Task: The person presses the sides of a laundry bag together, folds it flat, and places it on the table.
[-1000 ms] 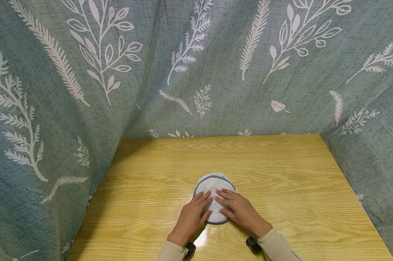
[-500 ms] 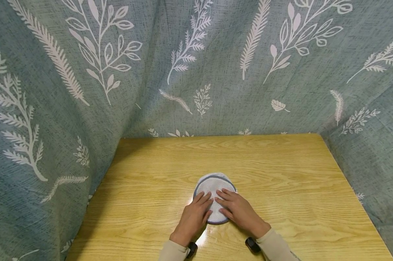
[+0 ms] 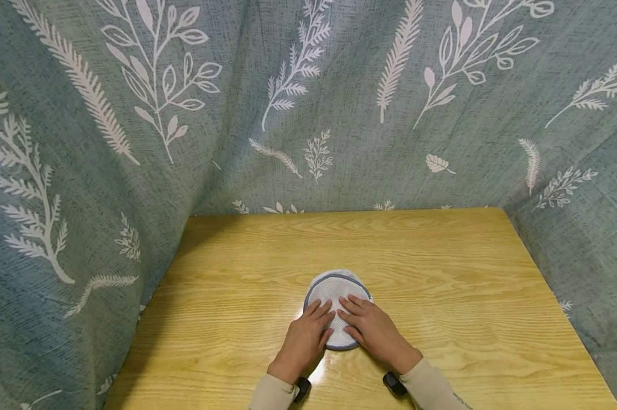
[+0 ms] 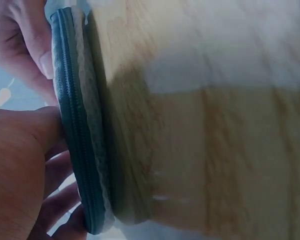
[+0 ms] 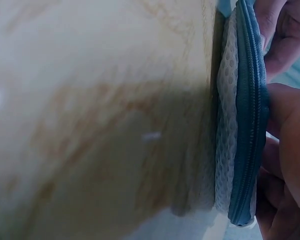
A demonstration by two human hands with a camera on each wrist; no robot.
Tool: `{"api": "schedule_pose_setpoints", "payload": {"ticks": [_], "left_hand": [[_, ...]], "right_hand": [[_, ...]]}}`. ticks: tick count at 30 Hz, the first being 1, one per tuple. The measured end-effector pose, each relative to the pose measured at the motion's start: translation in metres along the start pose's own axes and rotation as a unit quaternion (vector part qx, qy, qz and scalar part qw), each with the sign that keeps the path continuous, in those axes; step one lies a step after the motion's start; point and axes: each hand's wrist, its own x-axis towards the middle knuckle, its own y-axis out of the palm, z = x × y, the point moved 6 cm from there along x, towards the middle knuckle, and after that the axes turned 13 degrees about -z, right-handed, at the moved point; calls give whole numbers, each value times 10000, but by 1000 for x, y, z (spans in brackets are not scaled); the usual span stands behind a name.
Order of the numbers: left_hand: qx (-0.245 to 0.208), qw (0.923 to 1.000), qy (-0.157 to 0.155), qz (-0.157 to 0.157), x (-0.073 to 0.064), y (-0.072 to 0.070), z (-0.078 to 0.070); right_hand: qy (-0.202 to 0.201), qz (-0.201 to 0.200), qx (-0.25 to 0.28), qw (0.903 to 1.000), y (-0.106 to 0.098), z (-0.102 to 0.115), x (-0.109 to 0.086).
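Observation:
A round white mesh laundry bag (image 3: 333, 289) with a blue-grey rim lies pressed flat on the wooden table. Along its edge runs a blue zipper (image 4: 78, 125), seen side-on in the left wrist view; white honeycomb mesh (image 5: 227, 105) shows beneath the rim in the right wrist view. My left hand (image 3: 301, 340) rests on the left part of the bag, fingers spread and nearly straight. On the right part, my right hand (image 3: 379, 333) lies the same way, its fingertips close to those of the left. Part of the bag's top is hidden under both hands.
A wood-grain table (image 3: 226, 267) spreads around the bag. Blue-green curtains (image 3: 360, 159) with white leaf prints hang behind it and along both sides. Each wrist carries a small black device (image 3: 394, 384) below the sleeve cuff.
Over the last second the left wrist has shifted slightly to the right. Both hands stay on the laundry bag, which keeps its place and flat shape.

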Motion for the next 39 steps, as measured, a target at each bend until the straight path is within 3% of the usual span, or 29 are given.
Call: {"api": "schedule_pose_setpoints", "payload": {"ticks": [13,24,31,39], "left_hand": [[-4,10000,-62,48,0,0,2],[28,10000,5,22,-1,2,5],[198,9992,239,-246,-3,-1,4],[306,9964,521,-592,-4,-7,3]], "right_hand": [[80,90,51,9999,3,-1,1],[-140,-241,-76,9996,2,2,3],[-86,-189,-16,9998,-1,2,3],[-190,-450,-24,9988,-8,1,0]]}}
